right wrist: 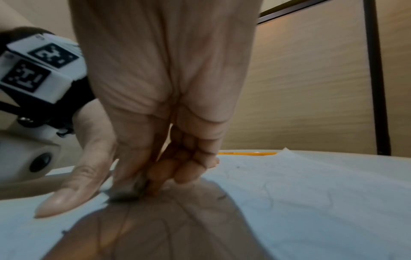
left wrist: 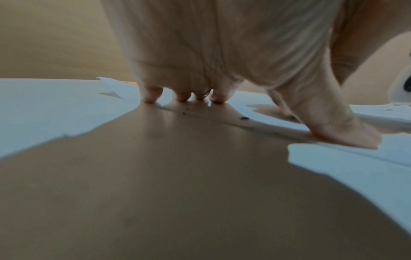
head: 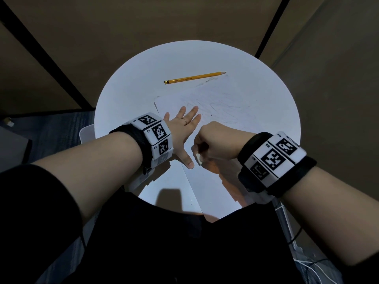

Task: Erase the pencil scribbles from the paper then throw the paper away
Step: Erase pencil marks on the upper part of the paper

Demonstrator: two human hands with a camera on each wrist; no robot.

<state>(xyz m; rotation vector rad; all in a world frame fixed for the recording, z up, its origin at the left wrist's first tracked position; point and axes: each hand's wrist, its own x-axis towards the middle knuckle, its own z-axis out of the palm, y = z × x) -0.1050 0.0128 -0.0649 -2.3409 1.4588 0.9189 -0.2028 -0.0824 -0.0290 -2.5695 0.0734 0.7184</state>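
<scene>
Right-wrist view: fingers of the right hand curl and pinch a small whitish eraser, its lower face pressed on the paper. Beside it, touching the sheet, lies the thumb of the left hand, whose fingers are spread and straight, tips pressing the paper flat against the round white table. Head view: the eraser sits at the near part of the sheet; the remaining faint pencil scribbles lie farther out, beyond the right knuckles and to the right of the left fingertips. The next strokes are therefore judged to run away from the body, toward those marks, the right hand being nearer them. A yellow pencil rests past the scribbles, long axis crosswise.
</scene>
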